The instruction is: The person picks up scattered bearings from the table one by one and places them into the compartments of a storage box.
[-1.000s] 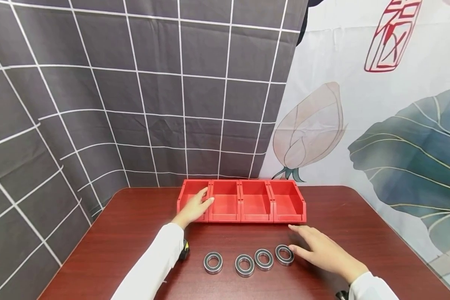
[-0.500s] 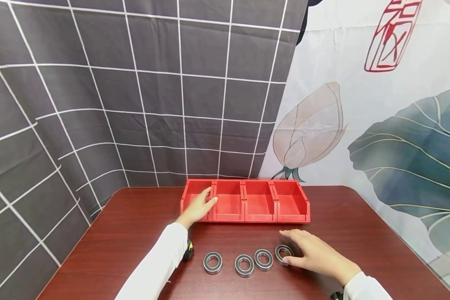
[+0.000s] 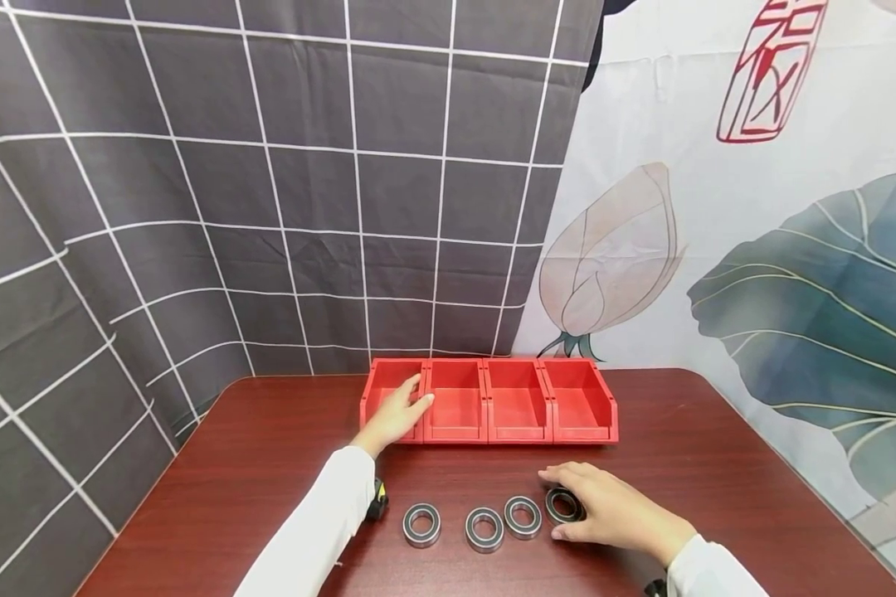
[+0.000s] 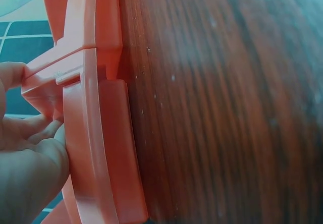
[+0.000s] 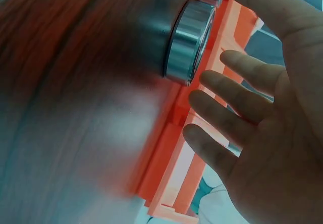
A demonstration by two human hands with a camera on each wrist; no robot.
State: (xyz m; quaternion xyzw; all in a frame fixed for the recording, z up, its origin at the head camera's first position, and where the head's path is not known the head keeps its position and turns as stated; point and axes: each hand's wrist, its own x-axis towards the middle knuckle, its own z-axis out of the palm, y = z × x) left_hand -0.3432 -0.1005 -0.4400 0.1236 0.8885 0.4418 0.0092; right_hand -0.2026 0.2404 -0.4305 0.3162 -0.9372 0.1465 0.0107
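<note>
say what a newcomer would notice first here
Probably the row of four red bins near the far edge of the table, its left end held by the left hand. Next, the four metal rings lying nearer, the right hand at the rightmost ring. Behind, dark cloth with a white grid fills the head view's upper left.

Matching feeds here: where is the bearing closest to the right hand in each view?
Head: bearing, below and right of centre, rightmost of four, beside the right hand.
Left wrist: not in this picture.
Right wrist: bearing, upper middle, the lower of the two showing.
Shared landmark: red bins, in all three views.
</note>
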